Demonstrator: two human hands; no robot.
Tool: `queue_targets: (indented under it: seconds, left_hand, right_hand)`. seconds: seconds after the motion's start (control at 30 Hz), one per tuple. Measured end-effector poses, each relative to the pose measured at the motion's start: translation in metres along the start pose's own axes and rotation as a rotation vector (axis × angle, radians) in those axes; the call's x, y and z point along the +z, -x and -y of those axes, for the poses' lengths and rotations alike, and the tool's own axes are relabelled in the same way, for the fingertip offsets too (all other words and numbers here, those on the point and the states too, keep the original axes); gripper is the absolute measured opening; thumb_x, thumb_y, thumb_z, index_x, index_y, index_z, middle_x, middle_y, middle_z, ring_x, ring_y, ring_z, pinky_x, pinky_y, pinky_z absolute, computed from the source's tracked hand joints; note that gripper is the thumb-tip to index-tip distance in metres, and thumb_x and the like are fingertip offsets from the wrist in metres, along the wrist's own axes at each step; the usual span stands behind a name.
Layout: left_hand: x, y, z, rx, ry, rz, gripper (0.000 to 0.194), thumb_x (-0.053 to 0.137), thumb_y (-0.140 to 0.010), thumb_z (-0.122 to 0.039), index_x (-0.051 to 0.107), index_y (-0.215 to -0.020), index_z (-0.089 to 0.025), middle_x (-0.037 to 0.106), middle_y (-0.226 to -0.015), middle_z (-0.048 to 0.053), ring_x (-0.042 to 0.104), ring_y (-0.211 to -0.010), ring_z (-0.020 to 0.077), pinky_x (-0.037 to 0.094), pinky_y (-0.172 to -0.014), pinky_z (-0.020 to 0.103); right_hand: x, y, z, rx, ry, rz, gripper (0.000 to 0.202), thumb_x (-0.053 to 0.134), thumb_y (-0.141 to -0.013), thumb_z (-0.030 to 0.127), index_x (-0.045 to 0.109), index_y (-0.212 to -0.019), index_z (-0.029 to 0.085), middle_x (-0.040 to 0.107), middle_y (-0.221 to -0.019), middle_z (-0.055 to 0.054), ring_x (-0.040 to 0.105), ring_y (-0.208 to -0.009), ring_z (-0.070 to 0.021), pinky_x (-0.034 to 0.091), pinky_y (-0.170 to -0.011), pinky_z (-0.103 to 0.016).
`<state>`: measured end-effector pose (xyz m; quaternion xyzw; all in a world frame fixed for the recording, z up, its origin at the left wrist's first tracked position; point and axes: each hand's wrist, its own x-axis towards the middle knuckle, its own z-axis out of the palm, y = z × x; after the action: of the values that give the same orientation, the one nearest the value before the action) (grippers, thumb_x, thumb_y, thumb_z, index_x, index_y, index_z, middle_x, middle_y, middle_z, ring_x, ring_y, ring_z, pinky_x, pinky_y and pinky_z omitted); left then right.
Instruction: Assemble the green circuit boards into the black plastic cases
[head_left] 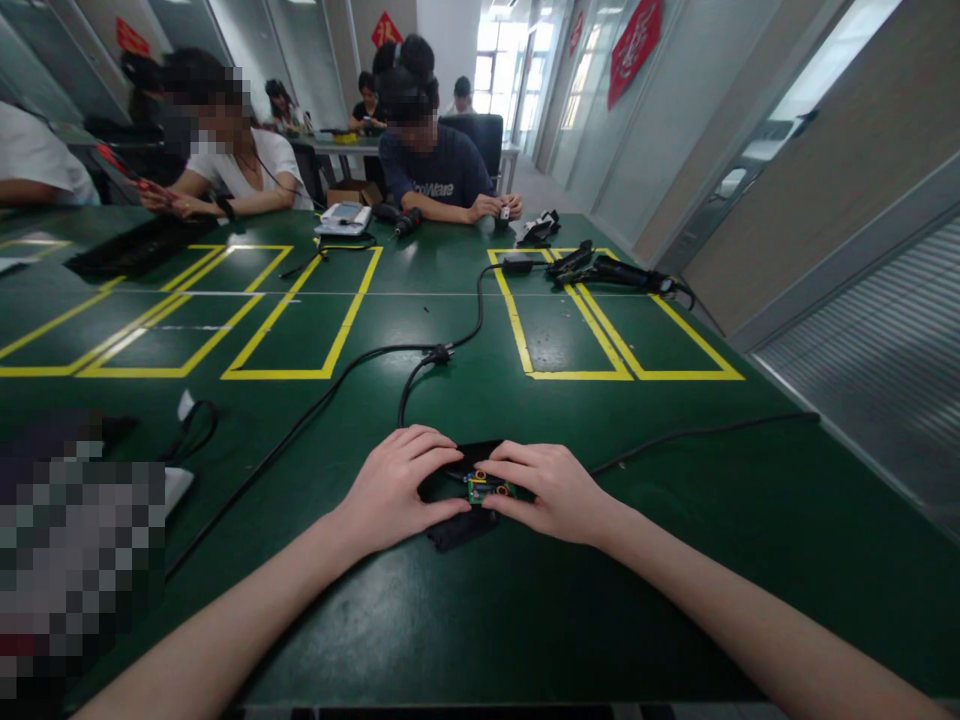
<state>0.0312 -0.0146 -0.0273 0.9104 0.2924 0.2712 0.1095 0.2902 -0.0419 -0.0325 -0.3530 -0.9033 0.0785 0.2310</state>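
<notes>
A small green circuit board (480, 492) with copper-wound coils sits in front of me at the table's near side, with a black plastic casing (480, 450) behind and around it. My left hand (405, 488) curls round the casing's left end, thumb below and fingers above. From the right, my right hand (555, 490) grips the board between thumb and fingers, covering its right end. Another black piece (461, 530) lies just below the board. A black cord (652, 442) runs off to the right from behind my right hand.
The green table (600, 620) carries yellow tape outlines. A black cable with a plug (439, 353) lies beyond my hands. At far right are black parts (615, 272). Across the table, a person in a dark shirt (442, 165) handles a small object, near a drill (405, 222).
</notes>
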Motion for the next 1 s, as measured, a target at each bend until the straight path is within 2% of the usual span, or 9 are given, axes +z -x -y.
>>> queue_targets:
  seconds: [0.2, 0.33, 0.53, 0.73, 0.83, 0.93, 1.0]
  left_hand:
    - [0.003, 0.0, 0.0, -0.063, -0.046, 0.009, 0.054, 0.086, -0.079, -0.06, 0.07, -0.112, -0.02, 0.069, -0.109, 0.008, 0.068, -0.095, 0.0247, 0.056, -0.082, 0.037]
    - [0.008, -0.001, 0.001, -0.068, -0.02, 0.034, 0.068, 0.082, -0.072, -0.074, 0.069, -0.109, -0.019, 0.068, -0.1, 0.006, 0.066, -0.087, 0.0228, 0.053, -0.076, 0.035]
    - [0.013, -0.006, 0.002, -0.047, 0.008, 0.108, 0.072, 0.077, -0.069, -0.083, 0.07, -0.103, -0.019, 0.068, -0.092, 0.005, 0.062, -0.085, 0.0223, 0.049, -0.074, 0.034]
    - [0.018, -0.012, 0.001, 0.008, -0.033, 0.094, 0.077, 0.072, -0.067, -0.088, 0.071, -0.097, -0.017, 0.067, -0.086, 0.005, 0.061, -0.081, 0.0221, 0.049, -0.073, 0.035]
    - [0.017, -0.012, 0.001, -0.009, -0.045, 0.099, 0.068, 0.069, -0.079, -0.082, 0.071, -0.101, -0.018, 0.07, -0.092, 0.006, 0.063, -0.085, 0.0228, 0.051, -0.076, 0.036]
    - [0.011, -0.01, 0.001, -0.021, -0.025, 0.108, 0.046, 0.063, -0.098, -0.062, 0.07, -0.109, -0.018, 0.072, -0.097, 0.006, 0.065, -0.089, 0.023, 0.052, -0.079, 0.036]
    - [0.006, -0.008, 0.001, -0.004, 0.011, 0.119, 0.033, 0.058, -0.105, -0.047, 0.069, -0.113, -0.018, 0.072, -0.099, 0.007, 0.066, -0.092, 0.0224, 0.053, -0.08, 0.035]
  right_hand:
    - [-0.002, -0.001, 0.001, 0.033, 0.071, 0.032, 0.034, 0.052, -0.109, 0.04, 0.073, -0.124, 0.017, 0.075, -0.107, -0.009, 0.074, -0.085, -0.0172, 0.054, -0.071, -0.027]
    - [-0.003, 0.0, 0.003, -0.009, 0.062, 0.025, 0.034, 0.051, -0.109, 0.038, 0.072, -0.124, 0.016, 0.075, -0.109, -0.009, 0.073, -0.081, -0.0161, 0.052, -0.068, -0.026]
    - [-0.005, 0.0, 0.008, -0.045, 0.045, 0.023, 0.034, 0.047, -0.11, 0.037, 0.074, -0.117, 0.016, 0.074, -0.109, -0.009, 0.071, -0.076, -0.014, 0.05, -0.064, -0.026]
    - [0.001, 0.0, 0.008, -0.003, 0.075, 0.041, 0.03, 0.054, -0.107, 0.037, 0.074, -0.116, 0.018, 0.074, -0.112, -0.008, 0.073, -0.078, -0.0154, 0.051, -0.063, -0.027]
    - [0.004, 0.001, 0.005, 0.032, 0.081, 0.014, 0.031, 0.061, -0.103, 0.04, 0.073, -0.123, 0.019, 0.075, -0.112, -0.008, 0.075, -0.081, -0.0176, 0.053, -0.064, -0.027]
    - [0.004, 0.002, 0.002, 0.074, 0.083, 0.0, 0.034, 0.066, -0.1, 0.042, 0.072, -0.125, 0.02, 0.075, -0.113, -0.009, 0.075, -0.084, -0.0185, 0.055, -0.066, -0.027]
    - [0.002, 0.002, 0.001, 0.09, 0.068, -0.002, 0.04, 0.07, -0.096, 0.045, 0.071, -0.126, 0.018, 0.074, -0.114, -0.011, 0.075, -0.085, -0.0194, 0.056, -0.069, -0.028]
